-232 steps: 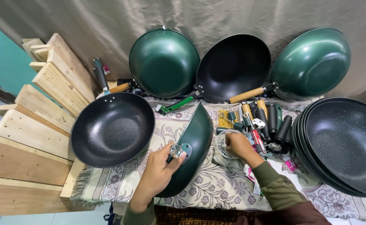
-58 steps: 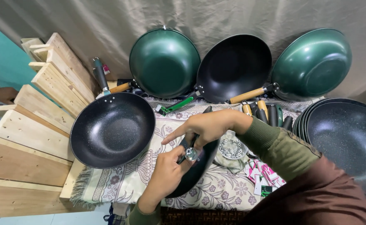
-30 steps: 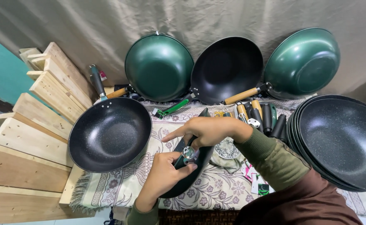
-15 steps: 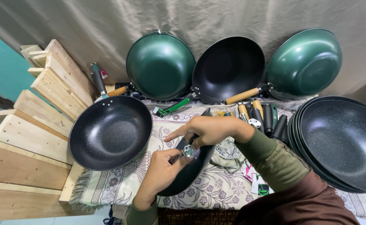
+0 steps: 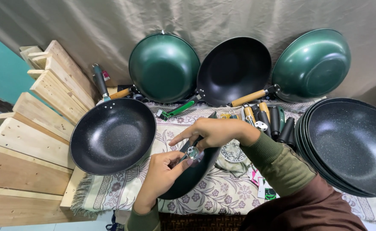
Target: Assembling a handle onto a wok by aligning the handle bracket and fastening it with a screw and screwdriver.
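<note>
A dark green wok pan [image 5: 187, 179] stands on edge over the patterned cloth [image 5: 222, 192]. My left hand [image 5: 164, 171] grips its rim and pinches a small silver metal bracket [image 5: 192, 152] against it. My right hand [image 5: 216, 131] reaches over from the right, fingers spread on the pan's upper edge just above the bracket. Whether it holds a small part or tool is hidden by the fingers.
A black speckled wok [image 5: 113, 134] lies at left on pale wooden blocks [image 5: 29, 137]. Two green woks [image 5: 164, 66] [image 5: 312, 64] and a black one [image 5: 234, 70] lean on the drape. A stack of black pans [image 5: 350, 145] sits right, loose handles [image 5: 269, 119] behind.
Several seconds ago my right hand was off at the parts pile; it came over onto the pan's rim. Over the last second both hands stay on the bracket, shifting only slightly.
</note>
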